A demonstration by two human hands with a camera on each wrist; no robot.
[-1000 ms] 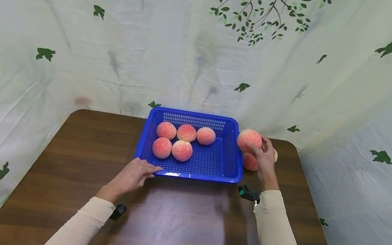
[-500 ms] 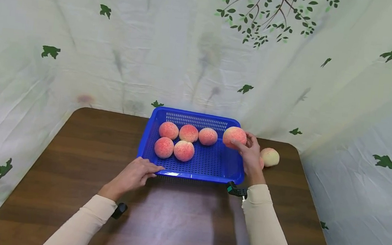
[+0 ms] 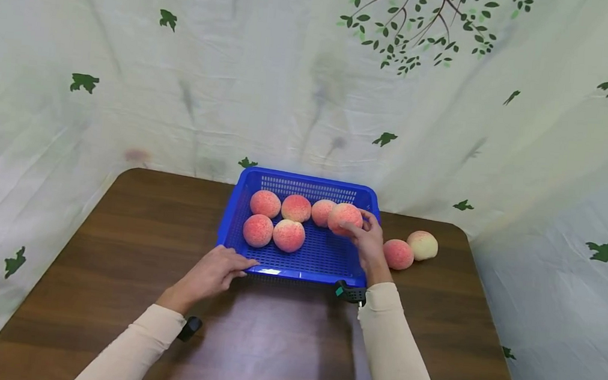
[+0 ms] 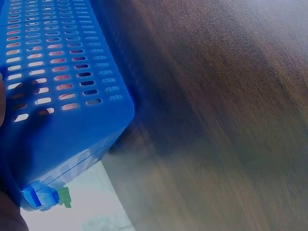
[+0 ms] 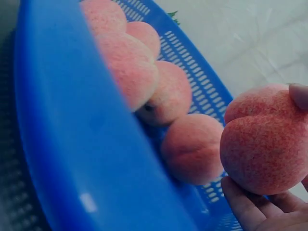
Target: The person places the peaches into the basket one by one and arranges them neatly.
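My right hand point(image 3: 370, 244) grips a pink peach point(image 3: 344, 219) above the right part of a blue plastic basket point(image 3: 302, 275), thumb on the near side and fingers behind. In the right wrist view that peach point(image 5: 267, 139) sits close beside another peach point(image 5: 194, 149) in the basket. Several more peaches point(image 3: 288, 236) lie in two rows to the left. My left hand point(image 3: 215, 271) holds the basket's front left rim. The left wrist view shows mostly the slotted basket wall point(image 4: 62, 96), with only bits of the hand at the left edge.
Two more peaches, one pink point(image 3: 398, 255) and one pale yellow point(image 3: 422, 245), lie on the brown wooden table point(image 3: 133, 223) right of the basket. A leaf-patterned curtain point(image 3: 210, 85) hangs behind the table and along its sides.
My right hand has carried the peach leftward from beside the basket's right rim to over its inside. The two peaches on the table have come into full view. The left hand stays on the rim.
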